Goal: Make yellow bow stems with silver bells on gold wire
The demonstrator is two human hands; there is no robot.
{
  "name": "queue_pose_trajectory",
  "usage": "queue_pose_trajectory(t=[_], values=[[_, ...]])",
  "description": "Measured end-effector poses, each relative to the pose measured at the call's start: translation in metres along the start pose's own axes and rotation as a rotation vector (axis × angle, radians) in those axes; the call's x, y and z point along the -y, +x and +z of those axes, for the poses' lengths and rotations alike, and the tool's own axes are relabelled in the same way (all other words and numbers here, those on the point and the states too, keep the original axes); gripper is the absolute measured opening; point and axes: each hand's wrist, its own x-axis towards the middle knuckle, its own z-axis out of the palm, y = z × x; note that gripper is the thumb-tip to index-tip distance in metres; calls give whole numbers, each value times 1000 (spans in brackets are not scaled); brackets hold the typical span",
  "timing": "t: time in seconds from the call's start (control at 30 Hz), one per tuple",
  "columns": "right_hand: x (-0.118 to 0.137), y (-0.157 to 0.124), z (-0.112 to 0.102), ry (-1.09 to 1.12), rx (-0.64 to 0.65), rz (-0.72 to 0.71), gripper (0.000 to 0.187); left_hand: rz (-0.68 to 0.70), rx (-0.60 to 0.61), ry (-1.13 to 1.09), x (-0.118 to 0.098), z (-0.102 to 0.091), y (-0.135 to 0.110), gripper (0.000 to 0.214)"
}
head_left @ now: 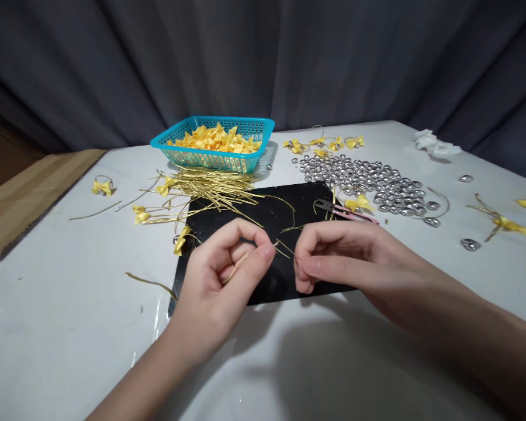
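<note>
Above the black mat point(272, 292), my left hand point(228, 275) pinches a thin gold cord point(236, 268) between thumb and forefinger. Part of the cord runs back across that palm. From the pinch, fine cord ends stick out to the right. One strand runs to the fingers of my right hand point(350, 257), which are closed in a pinch; the exact grip point is hidden behind them. Pink-handled snips point(348, 211) lie on the mat just beyond my right hand. A yellow ribbon bow point(183, 240) with cord lies at the mat's left edge.
A blue basket point(213, 155) of yellow bows stands at the back. Many gold cords point(214, 187) lie before it. Silver teardrop beads point(368, 178) spread at the right. Finished-looking bow loops point(324, 144), white tissue point(436, 143) and cardboard point(48, 193) surround these.
</note>
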Motion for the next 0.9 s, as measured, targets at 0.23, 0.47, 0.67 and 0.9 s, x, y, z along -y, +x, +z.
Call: queue_pose_trajectory(t=[0.23, 0.47, 0.67, 0.9], values=[[1, -1, 0, 10, -1, 5, 14, 0, -7, 19, -1, 0, 0, 15], [2, -1, 1, 0, -8, 27, 14, -8, -15, 21, -3, 1, -1, 15], [1, -1, 1, -4, 4, 17, 15, -13, -13, 24, -3, 0, 0, 15], [3, -3, 1, -22, -14, 7, 16, -23, -16, 25, -2, 1, 0, 14]])
